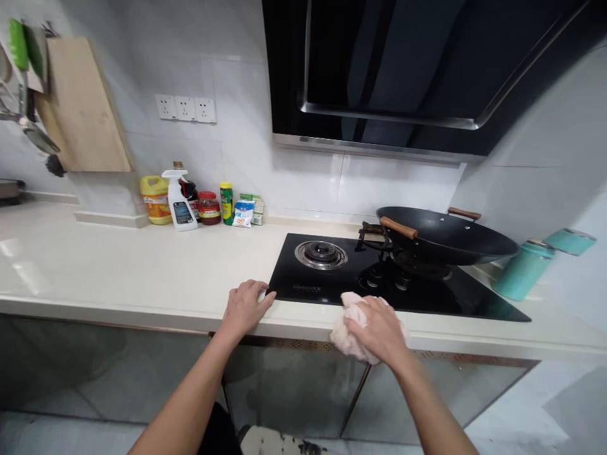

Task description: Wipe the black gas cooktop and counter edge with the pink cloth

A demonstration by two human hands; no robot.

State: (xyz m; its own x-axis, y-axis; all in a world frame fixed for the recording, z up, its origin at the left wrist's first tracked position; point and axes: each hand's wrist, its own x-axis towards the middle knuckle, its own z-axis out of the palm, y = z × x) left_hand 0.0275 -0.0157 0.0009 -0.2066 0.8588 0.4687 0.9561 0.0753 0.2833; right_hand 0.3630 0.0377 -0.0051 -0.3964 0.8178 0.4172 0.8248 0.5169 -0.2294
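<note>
A pale pink cloth (351,335) is bunched under my right hand (379,325), whose fingers curl round it at the front edge of the black glass gas hob (327,287). Part of the cloth hangs over the counter's edge. My left hand (246,306) rests on the white countertop (142,272) by the hob's front left corner, fingers apart and holding nothing. On the hob, the left burner (321,253) is bare of its pan stand. A black wok (450,237) with wooden handles sits over the right burner.
A teal flask (524,268) stands right of the wok. Along the back wall are a white spray bottle (181,205), a yellow jug (155,199), a red-lidded jar (209,208) and small packets (243,213). A range hood (379,69) overhangs the hob; a cutting board (85,107) hangs left.
</note>
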